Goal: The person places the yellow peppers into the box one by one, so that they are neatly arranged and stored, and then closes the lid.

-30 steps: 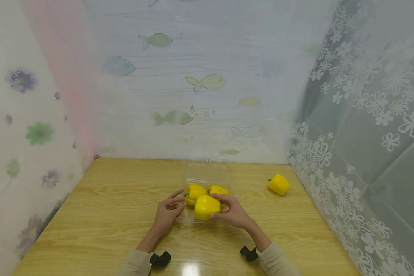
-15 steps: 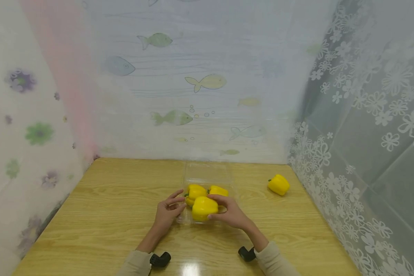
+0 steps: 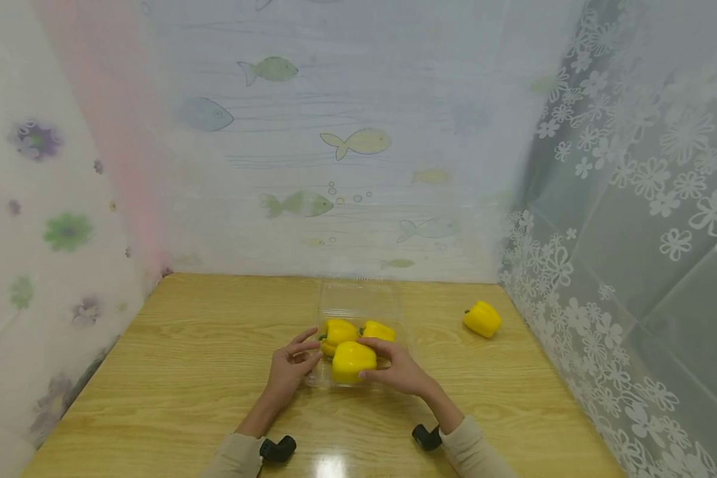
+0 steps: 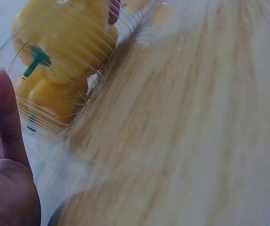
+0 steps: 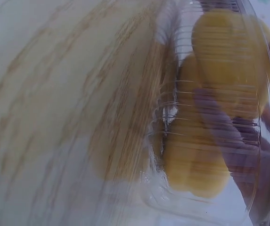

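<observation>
A clear plastic clamshell container [image 3: 361, 299] stands on the table with its lid tipped back. My left hand [image 3: 288, 369] is at its left side; in the left wrist view the thumb [image 4: 6, 113] pinches the rim against another finger. My right hand [image 3: 401, 368] grips a yellow bell pepper [image 3: 354, 363] at the container's front, its green stem [image 4: 36, 60] facing left. Two more yellow bell peppers lie inside: one at left [image 3: 339, 330], one at back right [image 3: 379, 329] partly hidden by my fingers. The right wrist view sees the gripped pepper [image 5: 226, 52] above another through the clear wall.
One more yellow bell pepper [image 3: 482, 319] lies on the wooden table [image 3: 215, 332] toward the right back. A fish-printed curtain [image 3: 358, 199] hangs behind the table's far edge, with flowered curtains on both sides.
My right hand has shifted slightly left and down with the bell pepper, mostly in the first half second. The left hand, container and other peppers look the same.
</observation>
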The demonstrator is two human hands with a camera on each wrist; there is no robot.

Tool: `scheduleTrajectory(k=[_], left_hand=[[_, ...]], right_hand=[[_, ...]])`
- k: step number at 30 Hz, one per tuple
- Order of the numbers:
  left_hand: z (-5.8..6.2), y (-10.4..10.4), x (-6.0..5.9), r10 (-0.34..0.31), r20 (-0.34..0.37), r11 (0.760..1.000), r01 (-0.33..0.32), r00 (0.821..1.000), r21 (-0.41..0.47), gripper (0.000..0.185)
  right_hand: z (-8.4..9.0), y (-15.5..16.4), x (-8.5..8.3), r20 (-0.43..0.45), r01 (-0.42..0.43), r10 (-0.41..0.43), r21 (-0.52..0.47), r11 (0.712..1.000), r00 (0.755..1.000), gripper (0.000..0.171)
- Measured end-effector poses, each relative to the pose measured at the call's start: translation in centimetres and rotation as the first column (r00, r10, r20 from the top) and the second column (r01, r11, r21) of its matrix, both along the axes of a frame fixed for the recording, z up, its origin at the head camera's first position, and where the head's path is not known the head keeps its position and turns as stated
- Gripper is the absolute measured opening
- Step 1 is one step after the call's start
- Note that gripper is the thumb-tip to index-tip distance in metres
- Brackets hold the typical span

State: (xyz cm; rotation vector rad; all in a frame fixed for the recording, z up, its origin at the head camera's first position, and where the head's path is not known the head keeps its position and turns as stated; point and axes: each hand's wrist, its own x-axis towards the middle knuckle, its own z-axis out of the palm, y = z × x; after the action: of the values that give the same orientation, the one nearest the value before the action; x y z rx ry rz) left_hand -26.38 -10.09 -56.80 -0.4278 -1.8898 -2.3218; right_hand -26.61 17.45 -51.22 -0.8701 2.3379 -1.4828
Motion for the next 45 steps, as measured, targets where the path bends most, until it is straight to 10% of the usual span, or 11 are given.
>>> scheduleTrajectory(k=[45], left_hand=[[-0.15,-0.07,-0.06,0.010,-0.010,1.000,-0.010,1.000,-0.006,0.031]], right_hand=[[0.13,-0.65,0.04,-0.071,0.040,-0.033,0.098,0.994,0.997,0.056]])
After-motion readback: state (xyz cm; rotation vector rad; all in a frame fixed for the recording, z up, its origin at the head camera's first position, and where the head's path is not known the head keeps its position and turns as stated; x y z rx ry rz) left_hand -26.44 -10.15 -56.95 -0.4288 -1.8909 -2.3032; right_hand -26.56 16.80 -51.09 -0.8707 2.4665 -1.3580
